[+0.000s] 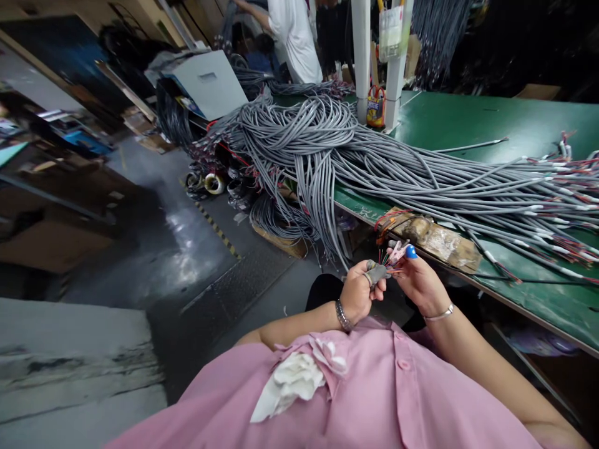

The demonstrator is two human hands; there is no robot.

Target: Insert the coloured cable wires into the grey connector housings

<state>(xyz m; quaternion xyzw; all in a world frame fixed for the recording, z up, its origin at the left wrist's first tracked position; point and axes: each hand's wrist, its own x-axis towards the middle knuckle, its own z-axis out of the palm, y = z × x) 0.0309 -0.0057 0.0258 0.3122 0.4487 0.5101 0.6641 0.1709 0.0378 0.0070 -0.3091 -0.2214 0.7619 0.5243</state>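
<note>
My left hand (358, 293) is closed in front of my body, at the table's edge. Between its fingers is a bunch of thin coloured wires (382, 257) that fan out at the top; a grey covering sits around the thumb area. My right hand (423, 284) is close beside it, fingers bent in a pinch by the wires. Its thumb wears a blue finger cot (410, 251). A small pale pink piece (397, 252) shows at those fingertips; whether it is held or wrapped on a finger I cannot tell.
Many grey cables (299, 128) lie heaped along the green table (468, 118), their stripped ends at the right. A taped brown bundle (440, 240) rests on the near edge. White posts (362, 56) rise behind. A person in a white shirt (294, 37) stands at the back.
</note>
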